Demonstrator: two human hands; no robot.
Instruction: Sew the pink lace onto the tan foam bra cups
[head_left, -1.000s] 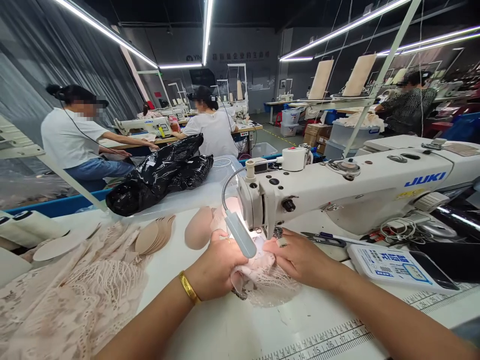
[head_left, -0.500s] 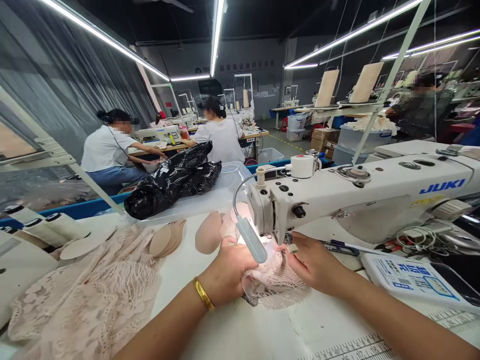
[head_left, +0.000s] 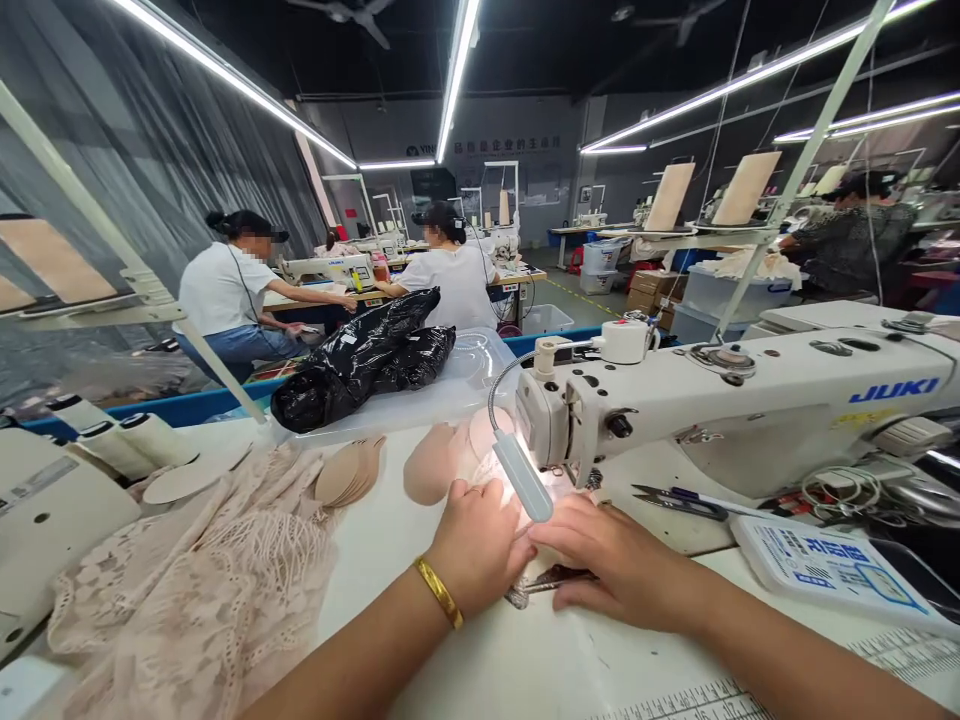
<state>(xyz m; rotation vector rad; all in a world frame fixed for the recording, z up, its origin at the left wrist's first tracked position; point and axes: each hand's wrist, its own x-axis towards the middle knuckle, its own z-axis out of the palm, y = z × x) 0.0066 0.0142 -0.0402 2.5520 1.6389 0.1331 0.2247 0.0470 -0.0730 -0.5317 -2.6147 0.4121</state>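
Pale pink lace fabric [head_left: 541, 564] lies bunched under the sewing machine's head, mostly covered by my hands. My left hand [head_left: 478, 545], with a gold bangle at its wrist, is closed on the left side of the fabric. From the right, my right hand [head_left: 619, 560] bends its fingers over the same fabric, thumb lower down, and holds it close to my left fingertips. A small grey lamp [head_left: 523, 475] on a flexible neck shines just above the fingers. The white sewing machine [head_left: 720, 400] stands behind my right hand; its needle area is hidden.
Left lie a heap of pink lace [head_left: 187, 570] and stacked beige pads [head_left: 349, 475]. Thread snips [head_left: 679, 502] and a white plastic case [head_left: 832, 570] lie right. A black plastic bag [head_left: 360, 350] rests behind the table. Two co-workers sit beyond, another far right.
My right hand has moved left and down from beside the needle area onto the fabric, nearer my left hand. The lace is now more covered. The view has tilted up slightly.
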